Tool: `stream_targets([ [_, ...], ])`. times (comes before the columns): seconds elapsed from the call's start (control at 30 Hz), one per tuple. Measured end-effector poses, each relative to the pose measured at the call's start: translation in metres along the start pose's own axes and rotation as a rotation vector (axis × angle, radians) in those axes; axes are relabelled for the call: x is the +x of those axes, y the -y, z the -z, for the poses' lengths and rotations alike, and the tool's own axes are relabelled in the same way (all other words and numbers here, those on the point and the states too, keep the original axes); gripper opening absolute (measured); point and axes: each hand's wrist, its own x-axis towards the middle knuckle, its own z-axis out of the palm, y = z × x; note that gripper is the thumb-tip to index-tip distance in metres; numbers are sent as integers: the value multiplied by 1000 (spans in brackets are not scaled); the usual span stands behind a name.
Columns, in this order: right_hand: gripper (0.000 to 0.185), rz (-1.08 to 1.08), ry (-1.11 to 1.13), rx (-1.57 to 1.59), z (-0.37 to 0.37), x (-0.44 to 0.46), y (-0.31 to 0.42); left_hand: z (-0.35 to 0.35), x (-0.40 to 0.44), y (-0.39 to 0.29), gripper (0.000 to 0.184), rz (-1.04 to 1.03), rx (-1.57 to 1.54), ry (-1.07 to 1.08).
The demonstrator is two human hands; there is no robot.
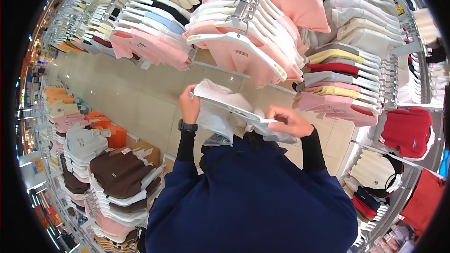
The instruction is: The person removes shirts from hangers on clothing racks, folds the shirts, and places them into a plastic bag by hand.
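A white garment [222, 97] is stretched between my two hands in front of my body, and part of it is blurred. Below it hangs a clear plastic bag [219, 129]; whether the garment is partly inside it I cannot tell. My left hand [190, 106], with a dark watch on the wrist, grips the garment's left end. At the other end, the thumb and fingers of my right hand [288, 122] pinch its edge. Just ahead, a pink T-shirt [239, 56] hangs on a white hanger [220, 39] at the front of a metal rail.
Pink shirts [147, 47] hang on a rack ahead to the left. On the right are folded-over coloured shirts [337, 72] on hangers and a red top [407, 131]. Brown shirts [117, 173] hang at lower left beside a cardboard box [149, 152]. Tiled floor [140, 93] runs between the racks.
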Motion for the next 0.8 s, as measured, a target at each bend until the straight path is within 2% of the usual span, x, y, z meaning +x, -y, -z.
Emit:
stream_targets([
  [0.03,21,-63,0,-42,7,-1,-3,-2,4,-10,14,-7,-154,-38],
  [0.13,21,-132,-50,-327,22,-2,-17,1,1,-58,11,223,-372,14],
  [0.33,18,-323,-170,-841,35,12,-40,16,9,-64,15,46,-340,168],
  [0.37,18,-338,-200,-906,32,20,-36,20,10,-66,14,9,-215,196],
  [0.43,22,92,-488,-1037,25,40,-26,28,10,-77,12,-68,35,252],
  [0.47,26,314,-631,-1087,20,51,-20,29,9,-81,10,-87,46,239],
  [0.57,34,475,-864,-1121,12,93,0,28,5,-84,7,-133,51,214],
  [0.67,36,603,-972,-1089,28,137,-6,30,6,-72,8,-188,13,198],
  [0.73,35,551,-949,-987,38,157,-14,35,8,-67,8,-256,25,182],
  [0.8,34,446,-912,-976,45,168,-21,41,9,-67,8,-194,13,189],
])
